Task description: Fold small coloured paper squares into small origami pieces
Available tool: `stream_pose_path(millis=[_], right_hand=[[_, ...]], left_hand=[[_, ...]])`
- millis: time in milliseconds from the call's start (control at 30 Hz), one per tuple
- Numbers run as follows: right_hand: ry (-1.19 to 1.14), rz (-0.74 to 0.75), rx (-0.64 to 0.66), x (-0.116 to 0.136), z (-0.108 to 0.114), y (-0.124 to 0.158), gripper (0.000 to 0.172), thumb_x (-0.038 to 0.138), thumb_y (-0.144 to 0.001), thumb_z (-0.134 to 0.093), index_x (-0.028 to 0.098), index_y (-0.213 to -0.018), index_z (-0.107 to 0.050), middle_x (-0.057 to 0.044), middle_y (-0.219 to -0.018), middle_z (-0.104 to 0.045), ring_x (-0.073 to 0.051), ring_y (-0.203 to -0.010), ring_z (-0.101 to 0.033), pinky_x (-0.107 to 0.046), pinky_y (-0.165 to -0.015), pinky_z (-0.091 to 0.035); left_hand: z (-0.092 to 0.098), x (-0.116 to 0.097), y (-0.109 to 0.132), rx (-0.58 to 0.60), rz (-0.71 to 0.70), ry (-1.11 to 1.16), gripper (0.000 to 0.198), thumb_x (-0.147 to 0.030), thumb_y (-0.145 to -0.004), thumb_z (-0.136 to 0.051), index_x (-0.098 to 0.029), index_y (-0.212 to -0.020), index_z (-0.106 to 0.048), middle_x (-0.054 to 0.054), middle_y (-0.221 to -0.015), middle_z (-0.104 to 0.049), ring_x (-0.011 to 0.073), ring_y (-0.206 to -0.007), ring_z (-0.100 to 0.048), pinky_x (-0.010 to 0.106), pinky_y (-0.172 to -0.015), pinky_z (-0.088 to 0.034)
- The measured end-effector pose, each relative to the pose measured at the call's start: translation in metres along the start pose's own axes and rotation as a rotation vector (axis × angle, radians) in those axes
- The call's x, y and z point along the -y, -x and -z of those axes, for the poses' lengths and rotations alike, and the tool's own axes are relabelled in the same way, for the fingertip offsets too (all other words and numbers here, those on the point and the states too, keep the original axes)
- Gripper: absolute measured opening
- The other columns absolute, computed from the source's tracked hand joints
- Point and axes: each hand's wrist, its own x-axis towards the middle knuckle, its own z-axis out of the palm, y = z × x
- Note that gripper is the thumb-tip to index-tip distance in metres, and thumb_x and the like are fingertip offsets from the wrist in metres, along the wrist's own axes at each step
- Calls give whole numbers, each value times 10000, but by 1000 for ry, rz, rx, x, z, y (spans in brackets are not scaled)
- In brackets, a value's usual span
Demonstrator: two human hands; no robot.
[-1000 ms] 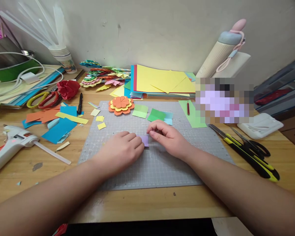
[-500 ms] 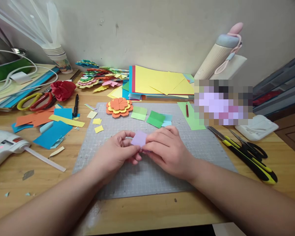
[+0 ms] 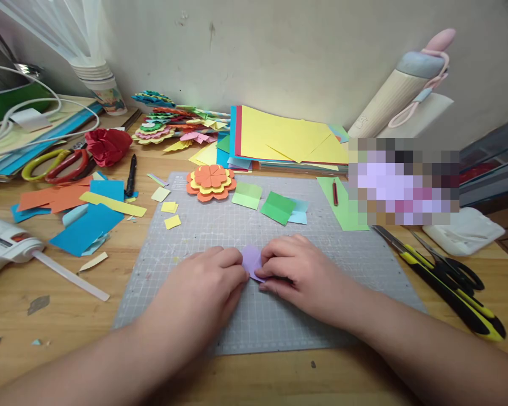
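Note:
A small piece of purple paper (image 3: 251, 261) is pinched between my two hands, low over the grey cutting mat (image 3: 186, 332). My left hand (image 3: 205, 282) closes on its left edge, with the back of the hand toward me. On the other side, the fingers of my right hand (image 3: 294, 268) grip the right edge. My fingers hide part of the sheet. Beyond the hands lie a dark green folded square (image 3: 278, 207), a pale green one (image 3: 246, 195) and a light blue one (image 3: 298, 211). A layered orange and yellow paper flower (image 3: 211, 181) lies to their left.
Blue (image 3: 87, 225) and orange paper scraps and a glue gun (image 3: 8, 242) are at left. A yellow-black utility knife (image 3: 452, 293) and black scissors (image 3: 457, 268) rest at right. Stacked coloured paper (image 3: 288, 135) and folded paper flowers (image 3: 161, 127) stand along the wall.
Both hands have come down toward the mat with the purple paper. My left hand has turned over, its back now facing up. The camera view has shifted slightly.

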Motion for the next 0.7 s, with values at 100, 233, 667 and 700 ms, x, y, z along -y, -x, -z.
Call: stream_pose_path(millis=[100, 233, 667, 700], right_hand=[[-58, -71, 7, -2, 4, -1, 48, 236, -819, -698, 228, -866, -701, 4, -907, -625, -160, -884, -559, -351, -801, -355], [-154, -177, 10, -1, 6, -3, 49, 196, -797, -714, 243, -805, -706, 19, -889, -620, -150, -885, -564, -353, -833, -367], [-97, -363, -33, 9, -2, -15, 128, 157, -809, -601, 186, -699, -544, 7, -872, -538, -163, -874, -514, -354, -788, -350], [-91, -363, -31, 9, -2, -16, 131, 154, -806, -597, 185, -693, -540, 7, -867, -536, -162, -868, -512, -354, -786, -348]], left_hand=[[4, -6, 3, 82, -77, -178, 205, -124, -849, -507, -203, -945, -670, 34, -927, -648, 235, -819, -597, 408, -701, -512], [4, -10, 13, 98, -167, -318, 330, -81, -754, -525, -172, -1042, -659, 64, -1060, -660, 265, -881, -600, 405, -677, -521], [-17, -10, 24, -115, -193, -302, 323, -200, -866, -478, -142, -1152, -617, 100, -1171, -636, 265, -1055, -563, 424, -964, -404], [-16, -11, 23, -126, -185, -298, 337, -205, -881, -460, -139, -1180, -602, 104, -1169, -638, 266, -1043, -568, 428, -951, -414]])
